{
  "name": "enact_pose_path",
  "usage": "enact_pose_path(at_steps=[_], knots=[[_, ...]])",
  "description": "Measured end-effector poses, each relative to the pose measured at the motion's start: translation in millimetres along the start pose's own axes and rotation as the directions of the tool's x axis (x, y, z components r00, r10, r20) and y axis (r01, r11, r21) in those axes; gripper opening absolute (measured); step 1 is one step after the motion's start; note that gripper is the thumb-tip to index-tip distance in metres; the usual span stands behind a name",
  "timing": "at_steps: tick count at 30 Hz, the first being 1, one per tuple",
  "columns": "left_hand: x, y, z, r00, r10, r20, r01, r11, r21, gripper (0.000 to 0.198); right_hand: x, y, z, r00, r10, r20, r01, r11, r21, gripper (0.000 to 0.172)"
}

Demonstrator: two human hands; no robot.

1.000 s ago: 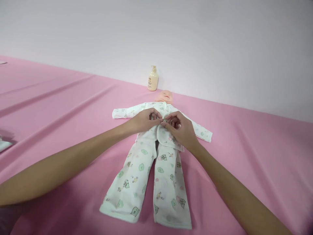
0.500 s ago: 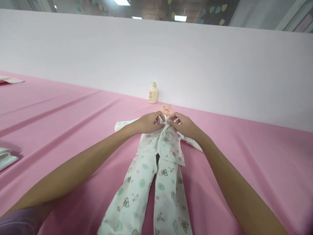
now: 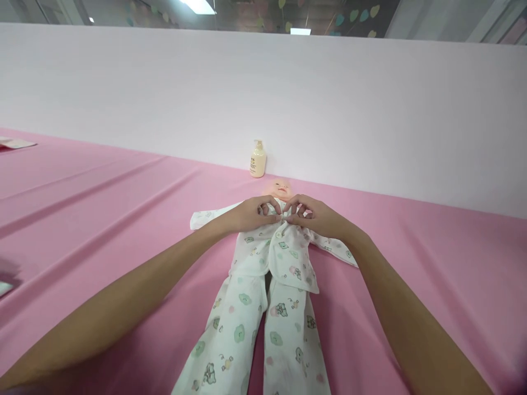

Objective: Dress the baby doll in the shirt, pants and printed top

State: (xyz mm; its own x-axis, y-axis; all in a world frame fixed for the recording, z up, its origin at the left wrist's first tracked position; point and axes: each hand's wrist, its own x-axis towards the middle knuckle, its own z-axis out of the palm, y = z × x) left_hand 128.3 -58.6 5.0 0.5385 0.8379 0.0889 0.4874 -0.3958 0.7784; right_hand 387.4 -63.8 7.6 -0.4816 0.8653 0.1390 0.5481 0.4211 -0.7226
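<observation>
A baby doll [image 3: 281,188] lies on its back, its head toward the wall. It wears a white printed baby shirt [image 3: 290,255] and matching white printed pants [image 3: 239,329]. At the upper chest, my left hand [image 3: 257,213] pinches the shirt's front edge from the left. My right hand [image 3: 315,215] pinches the same front opening from the right, its fingertips nearly meeting the left ones. The spot between the fingertips is mostly hidden. Just below the hands, a round button [image 3: 279,235] shows on the shirt front. Both sleeves lie spread outward.
A cream pump bottle [image 3: 257,160] stands behind the doll's head, close to the white wall [image 3: 370,120]. Pink sheeting [image 3: 123,219] with long creases covers the surface. A flat pale item [image 3: 16,144] lies far left, and a white folded edge [image 3: 5,288] shows at the left border.
The view has shifted slightly, so the doll sits a little lower. Both hands stay at the shirt's upper front, with small finger movements.
</observation>
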Motion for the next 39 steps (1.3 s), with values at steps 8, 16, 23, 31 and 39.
enact_pose_path(at_steps=[8,16,23,31,39], knots=[[0.8,-1.0,2.0,1.0,0.008,-0.006,-0.008,1.0,-0.004,0.03,-0.8,-0.8,4.7,0.996,-0.091,-0.017,0.09,0.995,-0.049,0.025],[5.8,-6.7,12.7,0.994,-0.032,-0.101,0.027,0.999,-0.047,0.027,2.8,11.3,17.2,0.991,-0.013,-0.134,0.029,0.992,0.121,0.032],[4.3,-5.2,15.9,0.991,-0.032,-0.129,0.034,0.999,0.014,0.03,-0.9,4.3,10.1,0.993,0.01,-0.116,-0.006,0.999,0.042,0.029],[6.8,-7.2,9.6,0.992,-0.106,-0.061,0.094,0.98,-0.173,0.021,-3.0,-13.7,14.0,0.99,-0.035,-0.135,0.028,0.998,-0.054,0.026],[6.0,-5.8,7.0,0.958,-0.287,-0.015,0.246,0.847,-0.472,0.03,-0.9,-17.2,22.9,0.969,-0.098,-0.229,0.071,0.99,-0.124,0.02]])
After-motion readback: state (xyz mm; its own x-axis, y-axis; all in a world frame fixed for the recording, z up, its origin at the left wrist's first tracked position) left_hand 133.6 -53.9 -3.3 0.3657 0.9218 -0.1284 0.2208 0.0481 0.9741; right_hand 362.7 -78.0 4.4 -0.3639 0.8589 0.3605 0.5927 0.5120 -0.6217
